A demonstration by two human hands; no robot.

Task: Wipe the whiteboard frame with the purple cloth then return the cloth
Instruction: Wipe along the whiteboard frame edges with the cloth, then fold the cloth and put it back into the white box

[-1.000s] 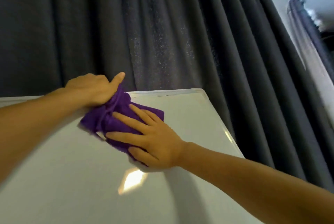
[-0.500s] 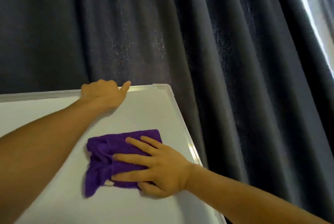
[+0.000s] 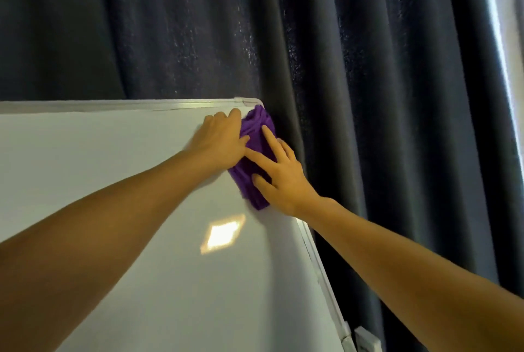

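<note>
Purple cloth (image 3: 256,150) on whiteboard frame (image 3: 317,258) corner, both hands' grip flat/open on it, dark curtain (image 3: 354,53) behind.

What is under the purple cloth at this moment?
The purple cloth covers the right edge of the whiteboard frame near its top corner. The covered stretch is hidden. Both hands, left and right, press it.

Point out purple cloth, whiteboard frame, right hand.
purple cloth (image 3: 256,130): head view, bunched upper part by the corner.
whiteboard frame (image 3: 170,104): head view, top rail.
right hand (image 3: 286,178): head view, back of the hand, fingers spread on the cloth.
</note>
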